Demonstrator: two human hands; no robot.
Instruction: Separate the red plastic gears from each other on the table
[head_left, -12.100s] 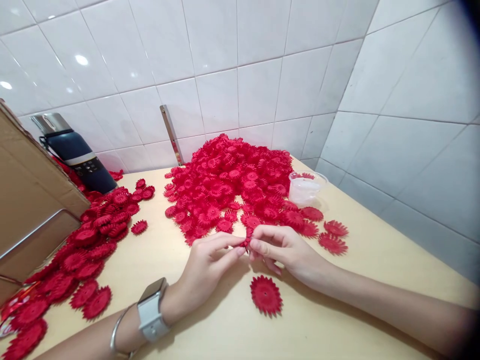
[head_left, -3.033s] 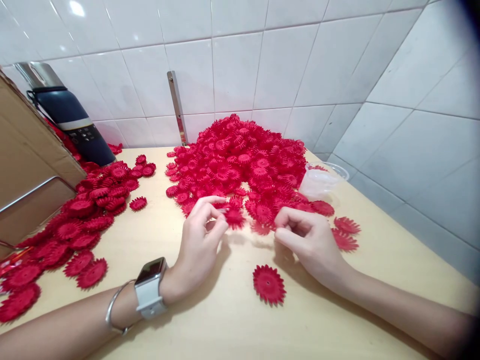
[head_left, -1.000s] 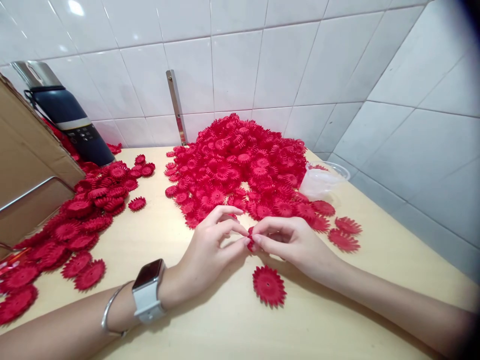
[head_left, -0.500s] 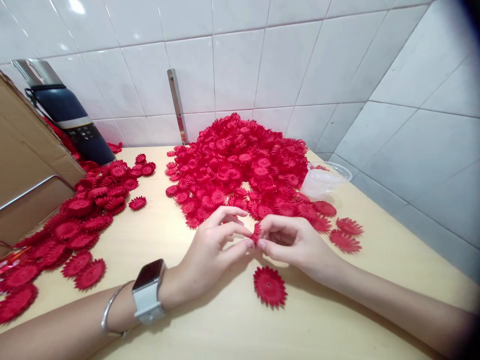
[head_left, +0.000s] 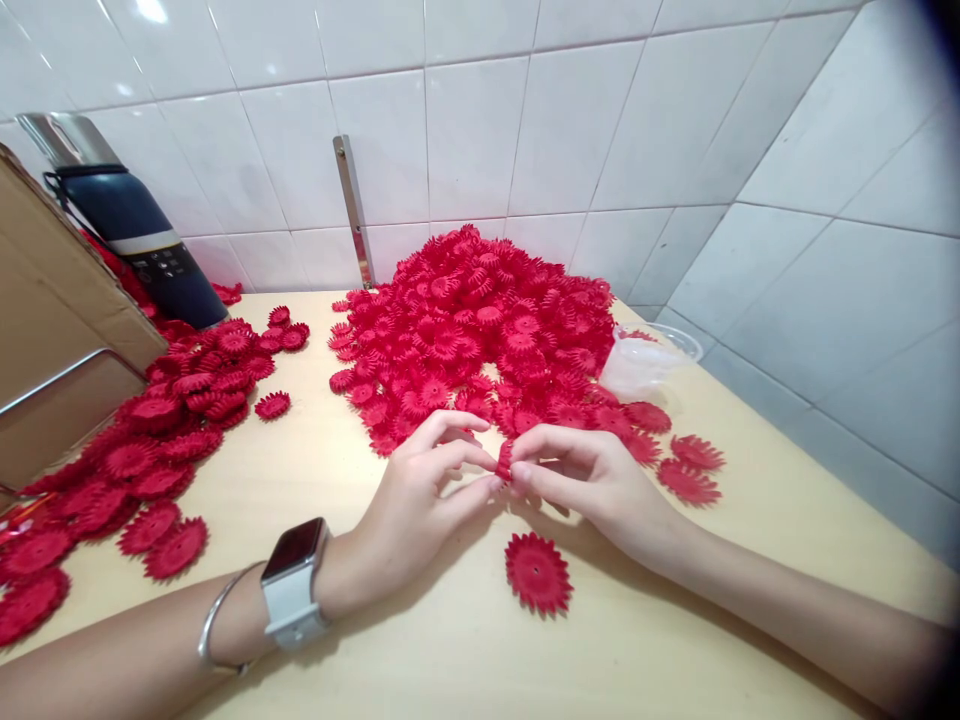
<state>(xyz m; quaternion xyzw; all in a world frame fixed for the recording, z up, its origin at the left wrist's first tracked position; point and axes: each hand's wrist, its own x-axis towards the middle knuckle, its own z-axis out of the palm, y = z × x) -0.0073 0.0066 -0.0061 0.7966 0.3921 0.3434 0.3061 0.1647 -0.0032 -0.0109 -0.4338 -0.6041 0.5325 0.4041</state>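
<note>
Between my two hands, just above the table, a small red toothed piece like a flower disc is held on edge. My left hand, with a watch on its wrist, pinches it from the left with thumb and index finger. From the right, my right hand grips it between thumb and fingertips. The fingertips cover part of the piece. Below the hands a single flat red toothed disc with a small centre hole lies on the table. A large heap of red toothed discs rises just behind my hands.
At the left, more red discs spread beside a cardboard box and a dark blue bottle. A clear plastic container stands right of the heap. A metal strip leans on the tiled wall behind the pale table.
My right hand's fingers have shifted slightly left on the small red piece, which has moved a little left and turned slightly. The loose disc below stays in place.
</note>
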